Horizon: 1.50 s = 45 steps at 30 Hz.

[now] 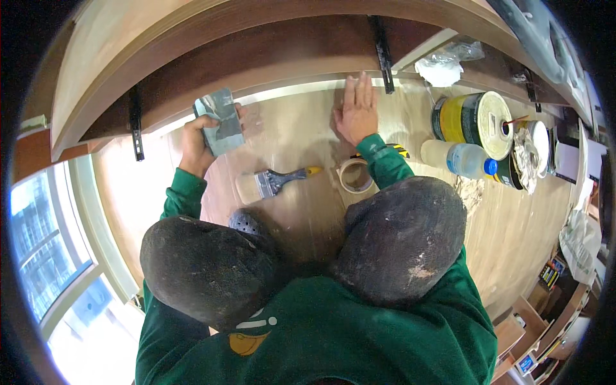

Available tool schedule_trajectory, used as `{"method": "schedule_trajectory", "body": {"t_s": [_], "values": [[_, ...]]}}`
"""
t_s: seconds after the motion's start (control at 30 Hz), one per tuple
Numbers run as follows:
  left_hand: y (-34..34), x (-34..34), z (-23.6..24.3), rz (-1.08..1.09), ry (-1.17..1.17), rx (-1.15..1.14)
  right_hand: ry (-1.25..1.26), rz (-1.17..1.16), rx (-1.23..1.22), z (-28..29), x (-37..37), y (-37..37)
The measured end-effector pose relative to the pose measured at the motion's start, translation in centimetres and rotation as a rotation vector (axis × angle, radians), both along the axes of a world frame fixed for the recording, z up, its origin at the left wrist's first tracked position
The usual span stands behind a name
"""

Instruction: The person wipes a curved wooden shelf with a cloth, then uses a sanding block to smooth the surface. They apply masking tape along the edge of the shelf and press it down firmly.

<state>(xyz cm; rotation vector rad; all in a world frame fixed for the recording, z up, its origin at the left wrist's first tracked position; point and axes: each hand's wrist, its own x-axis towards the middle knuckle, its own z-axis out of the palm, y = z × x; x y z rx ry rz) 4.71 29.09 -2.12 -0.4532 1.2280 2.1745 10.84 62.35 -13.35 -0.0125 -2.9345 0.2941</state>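
Observation:
My left hand (pixel 196 146) is closed around a flat, rectangular, grey-blue piece (pixel 224 131) that looks like a sanding sheet or pad, with dark smears on its face. It is close to the front edge of a brown wooden cabinet panel (pixel 276 58). Farther right, my right hand (pixel 357 120) lies flat with fingers stretched, its tips at the pale lower edge of the panel, and holds nothing. Between my arms a paintbrush (pixel 276 182) with a dark handle rests on the floor. A roll of masking tape (pixel 343 185) lies by my right sleeve, next to a yellow-and-black tool (pixel 399 151), partly hidden.
Black drawer rails (pixel 381 54) jut from the cabinet. To the right are a large yellow-and-black can (pixel 463 120), a plastic bottle (pixel 467 159) with a blue cap, and a crumpled plastic bag (pixel 443 69). A window (pixel 51 224) is at far left; my knees (pixel 407 240) frame the floor.

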Motion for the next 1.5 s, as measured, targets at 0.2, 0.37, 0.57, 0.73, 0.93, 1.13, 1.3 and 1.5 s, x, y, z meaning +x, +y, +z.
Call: {"method": "schedule_trajectory", "body": {"t_s": [0.2, 0.37, 0.57, 0.73, 0.93, 1.13, 1.3, 1.5], "values": [[5.3, -1.9, -0.4, -0.141, 0.065, 0.185, 0.01, 0.189, -0.074, 0.7, -0.7, 0.1], [5.1, -1.7, 1.6, -0.245, 0.079, 0.064, 0.023, -0.067, -0.188, -0.4, -0.2, 2.4], [5.7, -2.4, -2.1, -0.583, 1.057, -1.056, 0.051, 0.049, -0.229, 1.3, 0.6, 1.3], [9.0, -2.9, -5.1, -0.471, 1.609, -1.212, 0.117, 0.103, -0.443, 1.9, 4.2, 1.2], [12.1, -3.3, -6.9, -0.624, 1.656, -1.44, 0.024, 0.018, -0.486, 2.4, 8.7, 3.2], [12.0, -4.7, -9.8, -0.715, 1.879, -1.583, 0.052, -0.052, -0.465, 2.3, 12.6, 5.3], [9.3, -5.1, -10.0, -0.867, 1.966, -1.564, -0.087, -0.145, -0.49, 4.2, 17.5, 8.3], [19.0, -5.5, -8.3, -0.887, 2.118, -1.518, 0.03, 0.098, -0.501, 5.0, 9.3, 5.0]]}}
